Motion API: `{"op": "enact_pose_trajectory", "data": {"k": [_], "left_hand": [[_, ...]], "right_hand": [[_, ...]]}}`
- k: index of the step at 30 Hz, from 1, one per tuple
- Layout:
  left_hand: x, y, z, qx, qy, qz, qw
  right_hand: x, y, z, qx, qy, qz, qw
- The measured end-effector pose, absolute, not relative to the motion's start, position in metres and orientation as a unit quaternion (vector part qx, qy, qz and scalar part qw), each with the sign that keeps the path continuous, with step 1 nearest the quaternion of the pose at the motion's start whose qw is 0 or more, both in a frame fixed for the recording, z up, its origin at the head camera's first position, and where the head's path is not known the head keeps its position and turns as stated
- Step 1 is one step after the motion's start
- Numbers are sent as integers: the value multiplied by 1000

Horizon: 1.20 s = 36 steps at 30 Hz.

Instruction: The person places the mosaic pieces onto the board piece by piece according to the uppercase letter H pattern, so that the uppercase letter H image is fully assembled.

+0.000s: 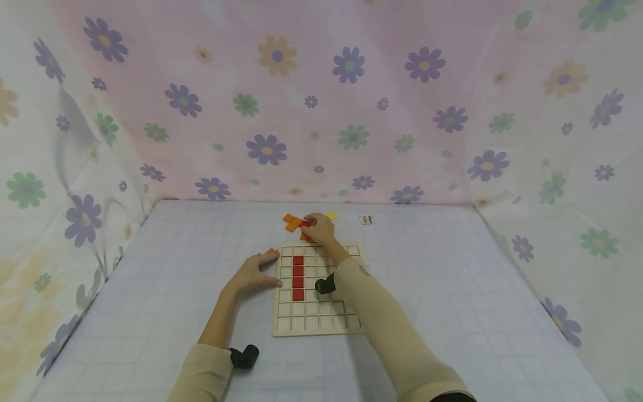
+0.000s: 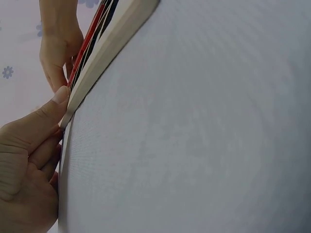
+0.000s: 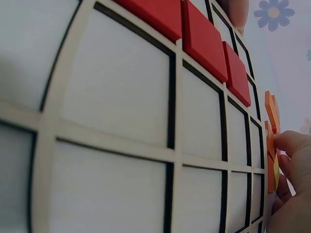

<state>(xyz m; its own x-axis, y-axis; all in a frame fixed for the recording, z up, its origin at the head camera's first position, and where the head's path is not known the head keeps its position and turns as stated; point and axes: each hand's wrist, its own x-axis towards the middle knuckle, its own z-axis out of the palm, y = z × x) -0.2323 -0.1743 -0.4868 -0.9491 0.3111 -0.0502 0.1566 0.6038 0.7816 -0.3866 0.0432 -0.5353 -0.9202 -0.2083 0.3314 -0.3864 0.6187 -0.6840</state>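
Observation:
A wooden grid board (image 1: 318, 329) lies on the table with several red square tiles (image 1: 298, 271) in one column of its cells. My left hand (image 1: 253, 272) rests at the board's left edge, fingers spread and thumb (image 2: 60, 95) touching the rim. Past the far edge, my right hand (image 1: 321, 229) reaches into a small pile of loose tiles. Its thumb and index finger pinch a red tile (image 1: 304, 224) there. Orange tiles (image 1: 293, 225) lie beside those fingers, and a yellow tile (image 1: 331, 215) shows behind the hand. The right forearm covers part of the board's right side.
A small printed card (image 1: 367, 219) lies to the right of the pile. Flower-patterned cloth (image 1: 311, 111) hangs behind and at both sides of the pale table (image 1: 452, 290). Black wrist mounts (image 1: 244, 357) stick out from both sleeves.

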Motion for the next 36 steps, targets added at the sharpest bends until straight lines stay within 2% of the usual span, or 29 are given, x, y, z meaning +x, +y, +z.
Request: {"op": "enact_pose_trajectory", "data": {"k": [4,7,11,27,29,33,36], "left_hand": [[-233,-173,-487,125,895,418,96],[-233,-173,-486,124,894,421,93],[-234,-173,-486,124,891,429,89],[-232,-173,-483,119,892,426,90],[-232,-174,-484,121,891,428,91],[-233,-174,-487,124,887,434,93],[-233,-174,-489,121,889,432,95]], "right_hand": [[-404,48,-554,161,-881,438,76],[-368,43,-509,120,-889,441,36],[-349,40,-487,93,-898,427,52],[-345,63,-487,83,-820,564,56],[-348,69,-491,87,-819,564,61],[-395,94,-556,146,-815,549,110],[-407,102,-568,136,-840,518,85]]}}
